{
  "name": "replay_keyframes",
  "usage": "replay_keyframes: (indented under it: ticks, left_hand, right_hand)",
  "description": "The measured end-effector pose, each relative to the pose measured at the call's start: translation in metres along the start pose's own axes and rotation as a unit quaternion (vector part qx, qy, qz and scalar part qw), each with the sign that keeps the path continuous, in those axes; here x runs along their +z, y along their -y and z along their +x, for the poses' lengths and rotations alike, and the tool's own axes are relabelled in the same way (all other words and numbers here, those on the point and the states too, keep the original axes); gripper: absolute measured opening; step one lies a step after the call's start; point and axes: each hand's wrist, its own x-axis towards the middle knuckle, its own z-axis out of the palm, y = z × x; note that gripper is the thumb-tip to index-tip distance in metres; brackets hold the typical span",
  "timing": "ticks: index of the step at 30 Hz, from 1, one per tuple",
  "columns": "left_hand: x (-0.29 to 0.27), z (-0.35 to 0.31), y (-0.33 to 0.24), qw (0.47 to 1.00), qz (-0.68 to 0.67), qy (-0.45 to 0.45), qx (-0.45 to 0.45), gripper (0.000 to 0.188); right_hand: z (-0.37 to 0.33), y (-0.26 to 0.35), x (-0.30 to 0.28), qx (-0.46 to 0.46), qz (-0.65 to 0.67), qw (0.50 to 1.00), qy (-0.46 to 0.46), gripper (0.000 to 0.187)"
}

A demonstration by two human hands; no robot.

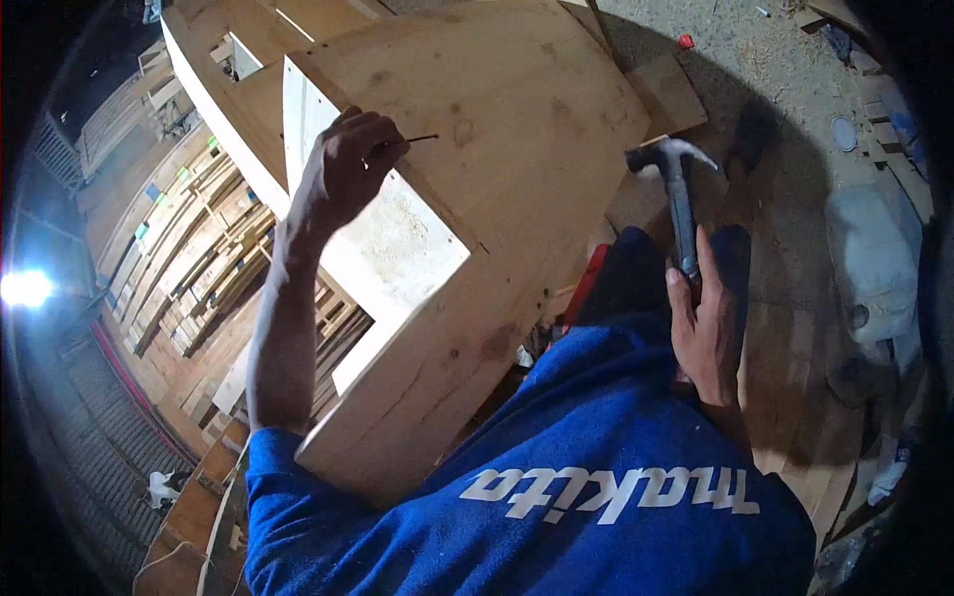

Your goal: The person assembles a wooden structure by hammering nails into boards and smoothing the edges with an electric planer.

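Observation:
My left hand (350, 167) is closed with a thin dark nail (423, 137) pinched between its fingers. It hovers at the edge of a large wooden panel (517, 109), where a brightly lit upright board (402, 248) meets the panel. The nail points to the right, over the panel's face; whether its tip touches wood I cannot tell. On the right, my right hand (708, 333) grips a claw hammer (680, 199) by its handle, with the forefinger stretched along it. The hammer's head is up and away from the panel, beyond its right edge.
Stacked wooden strips (204, 253) lie to the left below the panel, near a bright lamp (26, 289). A pale plastic jug (873, 263) stands at the right among scraps. A loose board (666, 94) lies by the panel's far right edge. A round lid (844, 134) rests on the floor.

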Motion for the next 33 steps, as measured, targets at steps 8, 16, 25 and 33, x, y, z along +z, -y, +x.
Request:
replay_keyframes:
  ticks: [8, 16, 25, 33]
  left_hand:
    - [-0.014, 0.011, -0.004, 0.986, 0.069, -0.118, -0.097, 0.007]
    - [-0.016, 0.009, 0.035, 0.977, 0.079, -0.161, -0.119, 0.002]
    - [-0.022, 0.018, 0.055, 0.924, 0.036, -0.301, -0.235, 0.009]
    - [-0.006, 0.042, 0.058, 0.918, 0.2, -0.262, -0.221, 0.01]
  right_hand:
    - [0.017, -0.002, 0.0, 0.12, 0.007, 0.989, 0.086, 0.057]
    - [0.039, -0.015, 0.015, -0.027, -0.022, 0.999, 0.041, 0.059]
    - [0.068, -0.004, 0.02, -0.029, -0.016, 0.998, 0.059, 0.061]
    - [0.122, 0.048, 0.027, -0.018, 0.001, 0.995, 0.096, 0.059]
